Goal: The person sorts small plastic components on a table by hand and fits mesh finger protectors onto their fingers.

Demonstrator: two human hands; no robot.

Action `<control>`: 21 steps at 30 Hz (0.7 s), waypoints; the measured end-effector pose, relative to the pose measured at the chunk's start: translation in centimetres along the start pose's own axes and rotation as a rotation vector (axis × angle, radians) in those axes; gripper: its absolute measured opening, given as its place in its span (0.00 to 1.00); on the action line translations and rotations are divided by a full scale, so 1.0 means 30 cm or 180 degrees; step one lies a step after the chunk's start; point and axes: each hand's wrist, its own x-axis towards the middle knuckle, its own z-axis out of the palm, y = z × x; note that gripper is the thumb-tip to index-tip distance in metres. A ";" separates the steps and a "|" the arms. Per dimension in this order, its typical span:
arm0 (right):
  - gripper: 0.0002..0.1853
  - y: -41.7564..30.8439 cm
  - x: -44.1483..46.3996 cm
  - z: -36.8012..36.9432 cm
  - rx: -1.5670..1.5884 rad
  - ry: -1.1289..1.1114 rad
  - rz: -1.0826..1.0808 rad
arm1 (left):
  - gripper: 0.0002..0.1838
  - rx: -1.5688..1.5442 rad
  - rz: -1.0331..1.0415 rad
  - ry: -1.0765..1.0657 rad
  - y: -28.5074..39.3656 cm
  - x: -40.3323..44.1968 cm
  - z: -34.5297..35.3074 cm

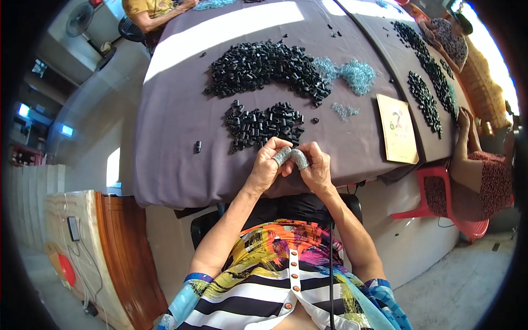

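My left hand (268, 166) and my right hand (315, 168) meet just over the table's near edge, fingertips pinched together. Each has a grey covering wrapped round one finger. Whatever lies between the fingertips is hidden or too small to make out. Right beyond the hands is a small pile of short black cylindrical parts (263, 125), nearest to my left fingers. Farther back spreads a larger heap of the same black parts (258, 69). To its right lie small clear bluish pieces (358, 77), with a smaller scatter of clear pieces (345, 111) nearer to me.
A grey-brown cloth covers the table (176, 137). On the right lies a tan booklet (397, 129), beyond it more black parts (423, 102). Other people sit at the far left and right sides. A red plastic chair (432, 192) and a wooden cabinet (124, 242) flank me.
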 end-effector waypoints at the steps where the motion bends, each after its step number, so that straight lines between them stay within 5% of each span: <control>1: 0.10 0.004 -0.002 0.000 -0.0028 -0.0005 0.0001 | 0.08 -0.0006 0.0003 0.0002 0.001 0.000 0.002; 8: 0.10 0.015 -0.002 0.004 -0.0132 0.0059 -0.0112 | 0.08 0.0051 0.0067 0.0010 -0.002 -0.005 -0.001; 21: 0.09 0.012 0.002 -0.014 0.1282 -0.0140 0.0684 | 0.07 -0.0344 0.0106 0.0047 -0.003 -0.001 -0.002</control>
